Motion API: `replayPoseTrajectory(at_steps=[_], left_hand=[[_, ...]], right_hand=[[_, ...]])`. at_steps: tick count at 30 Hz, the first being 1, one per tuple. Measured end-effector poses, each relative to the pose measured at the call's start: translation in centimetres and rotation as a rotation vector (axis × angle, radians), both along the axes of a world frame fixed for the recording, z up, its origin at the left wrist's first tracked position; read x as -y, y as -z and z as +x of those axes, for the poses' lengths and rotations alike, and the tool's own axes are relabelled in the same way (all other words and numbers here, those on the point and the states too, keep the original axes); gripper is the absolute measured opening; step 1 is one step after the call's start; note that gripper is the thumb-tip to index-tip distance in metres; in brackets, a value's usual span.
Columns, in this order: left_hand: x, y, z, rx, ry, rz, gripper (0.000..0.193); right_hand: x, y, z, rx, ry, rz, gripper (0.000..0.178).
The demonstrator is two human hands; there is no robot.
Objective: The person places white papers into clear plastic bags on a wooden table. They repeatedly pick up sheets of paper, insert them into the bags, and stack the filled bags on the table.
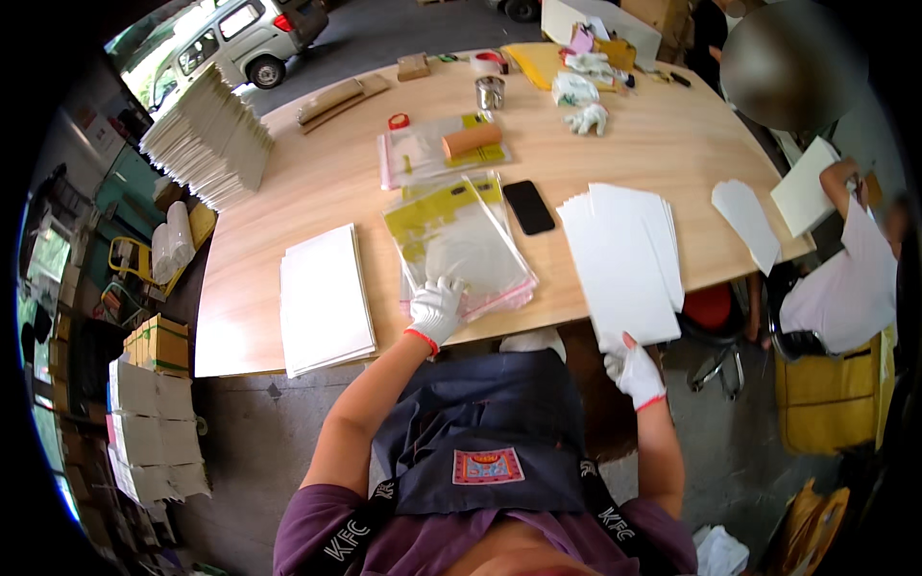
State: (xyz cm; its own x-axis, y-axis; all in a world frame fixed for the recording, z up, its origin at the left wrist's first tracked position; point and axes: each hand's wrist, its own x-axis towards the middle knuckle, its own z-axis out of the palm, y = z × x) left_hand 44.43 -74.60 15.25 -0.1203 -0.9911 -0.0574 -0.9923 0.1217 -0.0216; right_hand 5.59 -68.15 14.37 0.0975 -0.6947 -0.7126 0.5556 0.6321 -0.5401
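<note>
My left hand (437, 309), in a white glove with a red cuff, rests on the near end of a pile of clear plastic bags (456, 240) with yellow-green print and pink edges. Its fingers lie stretched over the top bag. At the table's near edge, my right hand (634, 372) grips the near corner of a white card (629, 307), thumb on top and the other fingers beneath. That glove has an exposed thumb tip. The card lies over a fanned stack of white cards (629, 226). Left of the bags is another white stack (325, 302).
A black phone (528, 207) lies between bags and cards. Farther off are an orange roll (472, 141) on more bags, a metal cup (490, 93) and spare gloves (586, 119). A tall white stack (211, 139) stands far left. At right, a seated person (836, 278) holds a white card (805, 187).
</note>
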Motion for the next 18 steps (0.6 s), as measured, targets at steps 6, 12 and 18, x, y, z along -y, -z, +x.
replayPoseTrajectory(at_steps=[6,12,18], left_hand=[[0.0,0.0,2.8,-0.278,0.057,-0.145,0.035],[-1.9,0.8,4.2,-0.414,-0.077,-0.204,0.023],[-2.4,0.8,4.7,-0.493,-0.051,-0.175,0.017]], right_hand=[[0.0,5.8,-7.9,-0.246,0.336,-0.511,0.018],[-2.9,-3.5,-2.6,-0.057,0.090,-0.720,0.059],[-5.3,-4.2,2.8,-0.039,-0.273,-0.483,0.060]])
